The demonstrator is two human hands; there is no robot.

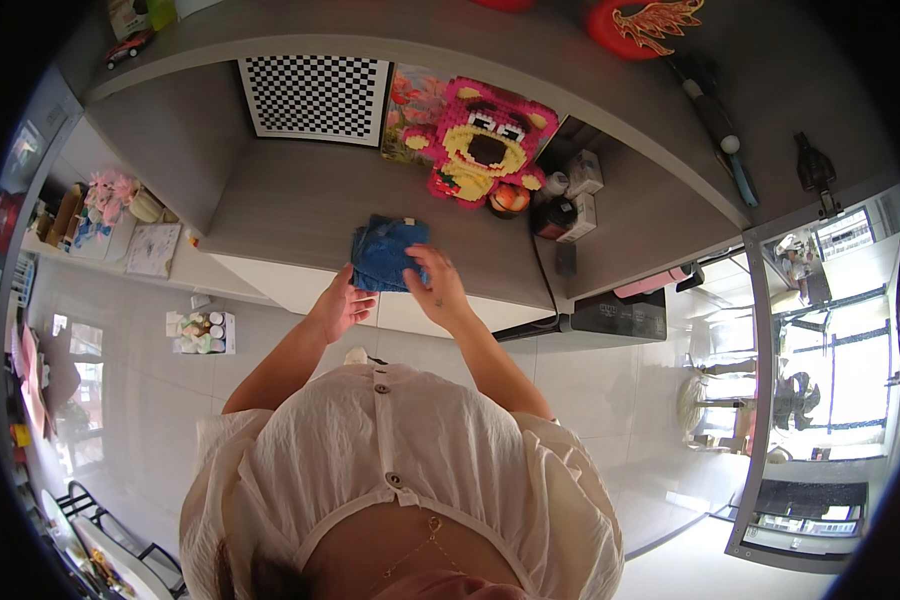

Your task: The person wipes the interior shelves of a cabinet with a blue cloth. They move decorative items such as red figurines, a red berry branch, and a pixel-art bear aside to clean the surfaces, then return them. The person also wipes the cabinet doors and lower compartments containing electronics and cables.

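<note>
A folded blue cloth [382, 262] lies near the front edge of the grey shelf, with a small pale tag at its top. My left hand [344, 306] is at its lower left corner, thumb up against the cloth and the other fingers stretched out below it. Over the right side of the cloth is my right hand [436, 282], its fingers loosely bent and apart, the tips touching or very close to the fabric. Neither hand is visibly closed around the cloth.
Behind the cloth stand a black-and-white checkered board [315, 98] and a pink-and-yellow block-built bear [485, 140]. A round red-and-orange object [508, 199], a dark jar [553, 216] and small white boxes [582, 172] sit to the right. An upper shelf [430, 52] overhangs them.
</note>
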